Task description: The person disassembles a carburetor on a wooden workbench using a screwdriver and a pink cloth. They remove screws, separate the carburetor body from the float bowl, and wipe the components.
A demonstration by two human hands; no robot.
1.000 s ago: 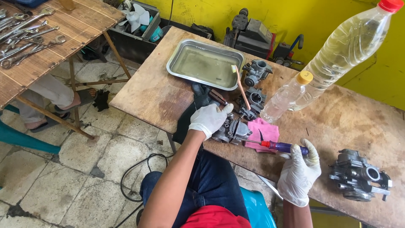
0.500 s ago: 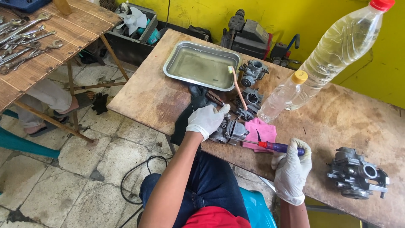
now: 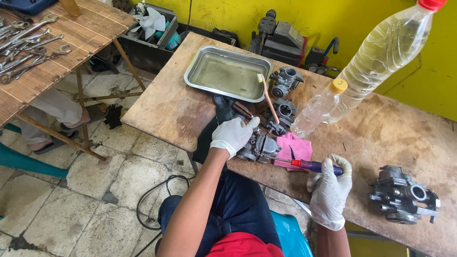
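Left hand [image 3: 233, 135] clamps carb [image 3: 259, 147] at bench edge; right hand [image 3: 332, 185] fisted round screwdriver [image 3: 312, 165], tip just beside carb on pink rag [image 3: 296, 147]. Risk: driver slips, carb skids off edge.

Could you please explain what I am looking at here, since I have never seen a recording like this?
This is one picture from a camera worn on a person's head, looking down at their own two gloved hands; there is no machine. The person sits at a wooden table. The left hand rests on a small metal engine part at the table's near edge. The right hand holds a screwdriver with a purple handle, its shaft lying over a pink cloth. Also on the table are a metal tray of liquid, a toothbrush, two more such parts behind the hand, another part to the right, and two plastic bottles, one small, one large. A second table with wrenches stands to the left.
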